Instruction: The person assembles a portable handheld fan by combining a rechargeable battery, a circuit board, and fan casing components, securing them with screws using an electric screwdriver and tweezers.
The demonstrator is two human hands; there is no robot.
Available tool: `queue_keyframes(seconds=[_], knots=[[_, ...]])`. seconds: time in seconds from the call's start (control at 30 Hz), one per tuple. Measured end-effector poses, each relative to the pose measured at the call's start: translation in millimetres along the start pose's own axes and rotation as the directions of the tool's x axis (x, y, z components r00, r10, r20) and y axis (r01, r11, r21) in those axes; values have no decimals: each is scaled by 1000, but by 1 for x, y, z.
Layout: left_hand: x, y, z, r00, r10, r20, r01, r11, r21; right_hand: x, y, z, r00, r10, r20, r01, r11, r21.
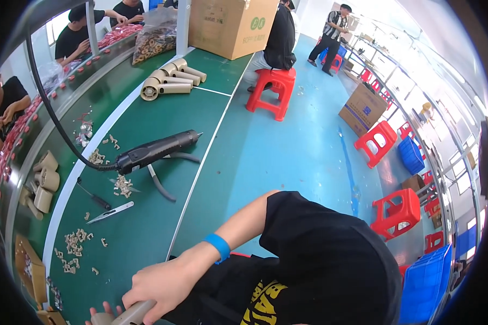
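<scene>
At the lower edge, my right hand (165, 287), with a blue band on its wrist, is closed round a beige hair dryer housing (135, 313), partly cut off by the frame. Beyond it the fingertips of my left hand (107, 310) curl round the same beige piece; the rest of that hand is hidden. Small beige plastic clips (76, 246) lie in loose piles on the green bench (146, 227) near my hands. Tweezers (111, 212) and a thin dark-handled tool (95, 196) lie farther off. A black corded electric screwdriver (157, 151) rests beyond them.
Several beige dryer housings (171, 81) lie at the far end below a cardboard box (228, 27). A conveyor with pink parts (16, 135) runs along the left, with people seated behind it. Red stools (398, 214) and a blue crate (425, 284) stand to the right.
</scene>
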State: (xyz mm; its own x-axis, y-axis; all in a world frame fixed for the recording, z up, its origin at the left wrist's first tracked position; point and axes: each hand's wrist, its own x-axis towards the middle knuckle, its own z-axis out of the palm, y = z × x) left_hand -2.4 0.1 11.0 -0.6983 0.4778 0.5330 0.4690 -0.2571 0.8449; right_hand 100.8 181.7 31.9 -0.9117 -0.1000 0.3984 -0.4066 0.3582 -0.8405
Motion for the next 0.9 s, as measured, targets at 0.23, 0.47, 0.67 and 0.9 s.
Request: queue_keyframes(seconds=[0.23, 0.47, 0.67, 0.9], knots=[[-12, 18, 7, 993, -71, -91, 64, 995, -73, 1, -25, 10, 994, 104, -19, -106, 991, -85], [-17, 28, 22, 877, -353, -325, 339, 935, -102, -4, -14, 22, 968, 250, -18, -249, 968, 18], [-9, 12, 51, 887, -455, 74, 393, 663, -637, -4, -15, 23, 895, 417, -156, -390, 904, 176], [-15, 6, 30, 901, -419, 115, 403, 707, -581, 8, -5, 22, 871, 489, 42, -490, 859, 148]])
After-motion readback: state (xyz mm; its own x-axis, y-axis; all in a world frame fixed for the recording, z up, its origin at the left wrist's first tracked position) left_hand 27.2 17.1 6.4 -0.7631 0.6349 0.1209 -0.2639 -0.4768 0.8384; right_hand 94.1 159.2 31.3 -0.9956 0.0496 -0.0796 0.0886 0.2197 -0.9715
